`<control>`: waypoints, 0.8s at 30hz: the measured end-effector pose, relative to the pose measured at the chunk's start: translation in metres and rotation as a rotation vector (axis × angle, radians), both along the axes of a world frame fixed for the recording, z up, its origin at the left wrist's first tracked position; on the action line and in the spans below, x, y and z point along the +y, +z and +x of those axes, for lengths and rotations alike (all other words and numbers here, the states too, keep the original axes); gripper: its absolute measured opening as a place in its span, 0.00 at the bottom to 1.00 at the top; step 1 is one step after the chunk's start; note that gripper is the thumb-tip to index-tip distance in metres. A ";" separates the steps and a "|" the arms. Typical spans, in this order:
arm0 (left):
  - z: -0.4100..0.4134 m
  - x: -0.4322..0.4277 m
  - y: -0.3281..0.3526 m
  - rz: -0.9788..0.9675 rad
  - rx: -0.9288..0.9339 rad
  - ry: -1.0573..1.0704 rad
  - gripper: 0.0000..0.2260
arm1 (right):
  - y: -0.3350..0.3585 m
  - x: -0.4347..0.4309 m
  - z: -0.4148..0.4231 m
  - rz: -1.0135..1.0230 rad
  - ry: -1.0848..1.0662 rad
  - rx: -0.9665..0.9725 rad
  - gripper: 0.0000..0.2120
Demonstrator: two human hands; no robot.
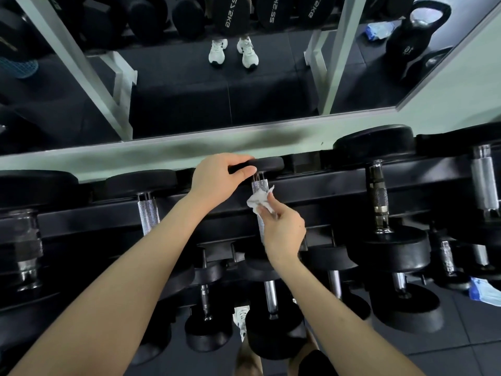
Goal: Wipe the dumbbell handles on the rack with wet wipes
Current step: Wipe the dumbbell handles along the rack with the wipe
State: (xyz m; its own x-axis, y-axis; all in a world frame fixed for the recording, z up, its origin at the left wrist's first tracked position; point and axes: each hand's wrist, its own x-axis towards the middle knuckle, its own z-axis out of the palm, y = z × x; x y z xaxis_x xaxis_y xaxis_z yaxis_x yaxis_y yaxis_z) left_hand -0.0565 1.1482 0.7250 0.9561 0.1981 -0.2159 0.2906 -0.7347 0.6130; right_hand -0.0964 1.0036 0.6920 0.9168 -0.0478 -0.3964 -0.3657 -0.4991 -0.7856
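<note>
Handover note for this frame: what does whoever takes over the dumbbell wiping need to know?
Left hand grips the far head of a top-row dumbbell.
Right hand pinches the wet wipe against its knurled handle.
Done: this handle is mid-wipe; whether others are finished cannot be told.
Left: finish it, then check the neighbouring handles on the rack.

At centre, the crumpled white wet wipe [257, 203] lies against a silver steel dumbbell handle [259, 185] with a diamond-knurled pattern. The round black rubber dumbbell head [268, 165] and the metal rack rail [311, 184] are matte black. At 12 o'clock are white trainers [233, 51] with black soles. At 1 o'clock is a black iron kettlebell [398, 42] with pale numerals. At 4 o'clock is a blue plastic packet [485, 291].
</note>
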 end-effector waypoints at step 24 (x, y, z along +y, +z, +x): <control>0.002 0.003 0.003 0.002 -0.003 -0.037 0.14 | -0.006 -0.039 -0.011 -0.150 0.286 0.065 0.15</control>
State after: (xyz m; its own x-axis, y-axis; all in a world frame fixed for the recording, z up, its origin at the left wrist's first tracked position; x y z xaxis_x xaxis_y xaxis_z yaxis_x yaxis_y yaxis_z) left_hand -0.0545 1.1513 0.7282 0.9635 0.1627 -0.2128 0.2613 -0.7460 0.6125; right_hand -0.1071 0.9649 0.6860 0.8746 0.1457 -0.4625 -0.2410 -0.6970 -0.6753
